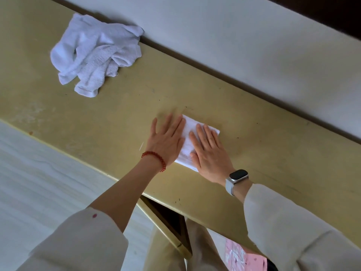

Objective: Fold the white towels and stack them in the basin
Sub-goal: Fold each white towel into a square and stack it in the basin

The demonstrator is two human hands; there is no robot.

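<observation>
Two white towels on the table [254, 124] — left hand [166, 139] and right hand [210, 155] flat on the folded towel [190, 130], the crumpled towel [93, 55] apart

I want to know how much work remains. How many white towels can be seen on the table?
2. One folded towel lies under both flat hands near the table's front edge. One crumpled towel lies far left by the wall; it may hide more cloth in its folds.

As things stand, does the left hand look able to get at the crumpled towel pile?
Probably yes. The left hand lies flat beside the folded towel, holding nothing, and only bare tabletop separates it from the crumpled towel pile; whether the arm stretches that far is uncertain.
</observation>
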